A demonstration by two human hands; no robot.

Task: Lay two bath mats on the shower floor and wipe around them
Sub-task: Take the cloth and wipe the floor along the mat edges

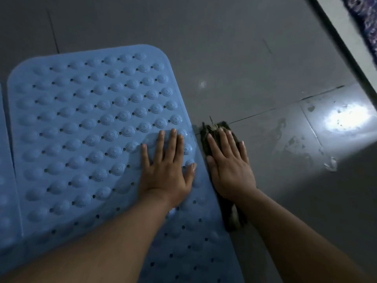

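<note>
A blue bath mat (85, 123) with raised bumps and small holes lies flat on the grey tiled floor (234, 58). A second blue mat (5, 190) shows as a strip at the left edge, right beside the first. My left hand (167, 168) rests flat on the first mat near its right edge, fingers spread. My right hand (228, 168) presses flat on a dark cloth (208, 133) lying on the tiles along the mat's right edge. The cloth sticks out past the fingertips and again under the wrist.
Wet patches and a bright light reflection (346, 119) mark the tiles to the right. A pale raised threshold (346, 31) runs diagonally across the top right corner, with a dark patterned rug (365, 15) beyond it.
</note>
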